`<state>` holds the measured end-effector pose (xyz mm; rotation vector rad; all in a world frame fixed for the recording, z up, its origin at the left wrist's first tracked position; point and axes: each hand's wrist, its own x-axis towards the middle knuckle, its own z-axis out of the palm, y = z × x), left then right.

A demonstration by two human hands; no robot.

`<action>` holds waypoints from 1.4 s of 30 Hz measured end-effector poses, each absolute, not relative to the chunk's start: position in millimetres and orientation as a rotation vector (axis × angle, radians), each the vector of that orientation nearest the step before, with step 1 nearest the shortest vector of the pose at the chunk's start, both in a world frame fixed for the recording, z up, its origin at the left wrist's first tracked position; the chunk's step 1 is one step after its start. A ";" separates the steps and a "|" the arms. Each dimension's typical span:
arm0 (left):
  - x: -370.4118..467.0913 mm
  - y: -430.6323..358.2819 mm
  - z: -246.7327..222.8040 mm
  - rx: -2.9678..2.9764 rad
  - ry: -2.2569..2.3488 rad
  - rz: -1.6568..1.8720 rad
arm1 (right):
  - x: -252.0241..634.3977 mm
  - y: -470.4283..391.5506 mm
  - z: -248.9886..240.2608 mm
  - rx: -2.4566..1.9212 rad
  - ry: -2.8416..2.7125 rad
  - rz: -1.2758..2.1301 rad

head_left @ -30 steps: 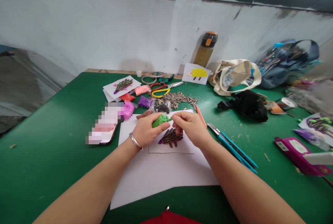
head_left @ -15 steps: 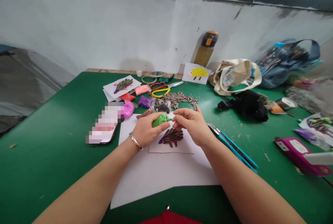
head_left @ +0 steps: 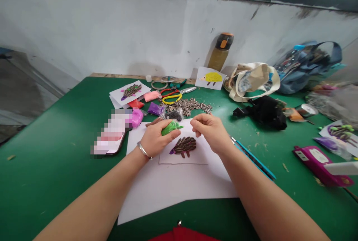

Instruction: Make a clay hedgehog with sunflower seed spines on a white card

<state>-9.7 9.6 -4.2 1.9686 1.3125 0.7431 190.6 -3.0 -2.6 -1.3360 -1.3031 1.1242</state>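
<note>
My left hand [head_left: 156, 138] holds a small bag of green modelling clay [head_left: 170, 127] between thumb and fingers. To its right, my right hand [head_left: 209, 131] is in a pinch, apart from the bag; whatever sits between its fingertips is too small to make out. Below both hands lies a card with a hedgehog picture [head_left: 184, 147], its back covered in sunflower seeds, with a purple snout and brown legs. The card rests on a large white sheet of paper [head_left: 167, 185].
Behind my hands are sunflower seeds [head_left: 192, 106], yellow and red scissors [head_left: 172, 98], a purple clay bag [head_left: 155, 109] and a pink one [head_left: 136, 117]. A phone [head_left: 112, 134] lies left. Right are a blue cutter [head_left: 254, 159], a black cloth item [head_left: 268, 113] and a magenta device [head_left: 319, 166].
My right hand has pulled away to the right from the green clay bag, leaving a gap between them. My left hand still holds the bag in nearly the same place.
</note>
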 end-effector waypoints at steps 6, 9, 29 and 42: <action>-9.2 10.0 -3.9 1.971 1.324 0.743 | 195.9 1.1 -5.9 -1.316 -1.191 1.184; -9.2 9.6 -3.9 1.976 1.327 0.744 | 199.1 -1.3 -0.7 -1.368 -1.283 1.125; -10.5 10.5 -3.2 1.999 1.321 0.716 | 199.2 -4.9 2.1 -1.483 -1.536 0.961; -10.5 10.7 -5.0 1.992 1.321 0.736 | 196.9 -5.1 1.7 -1.505 -1.656 0.905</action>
